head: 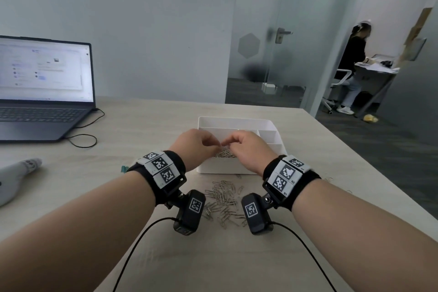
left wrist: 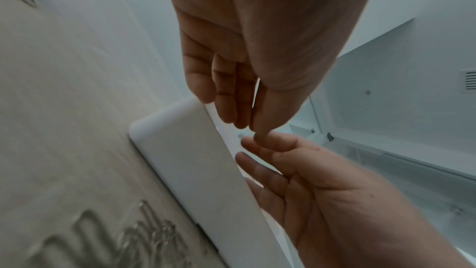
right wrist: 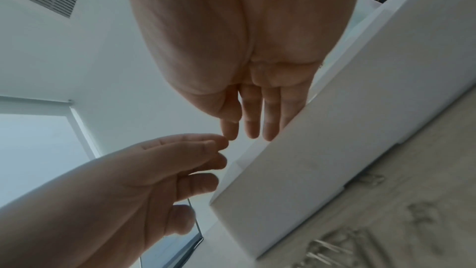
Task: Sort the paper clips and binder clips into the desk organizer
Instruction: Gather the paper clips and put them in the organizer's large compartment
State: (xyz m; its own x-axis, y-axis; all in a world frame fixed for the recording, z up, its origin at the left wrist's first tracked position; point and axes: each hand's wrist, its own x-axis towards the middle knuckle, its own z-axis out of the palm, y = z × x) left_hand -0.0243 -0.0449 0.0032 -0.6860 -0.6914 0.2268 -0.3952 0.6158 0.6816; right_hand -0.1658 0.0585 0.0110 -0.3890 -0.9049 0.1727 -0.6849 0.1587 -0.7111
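The white desk organizer (head: 234, 119) stands mid-table; its near compartment holds a heap of silver paper clips (head: 224, 153). Both hands hover over that compartment, fingertips touching each other. My left hand (head: 216, 146) and right hand (head: 226, 144) show loosely extended fingers in the wrist views, and I see no clip between them. The left hand (left wrist: 244, 127) hangs over the organizer's wall (left wrist: 185, 160); the right hand (right wrist: 239, 133) does the same by the wall (right wrist: 322, 160). Loose paper clips (head: 222, 199) lie on the table under my wrists. A teal binder clip (head: 123, 169) peeks out beside my left wrist.
An open laptop (head: 42, 92) with a black cable (head: 83, 135) sits at the far left. A grey-white object (head: 16, 178) lies at the left edge. The table's right edge (head: 355, 161) drops to the floor. A person (head: 353, 66) stands in the far room.
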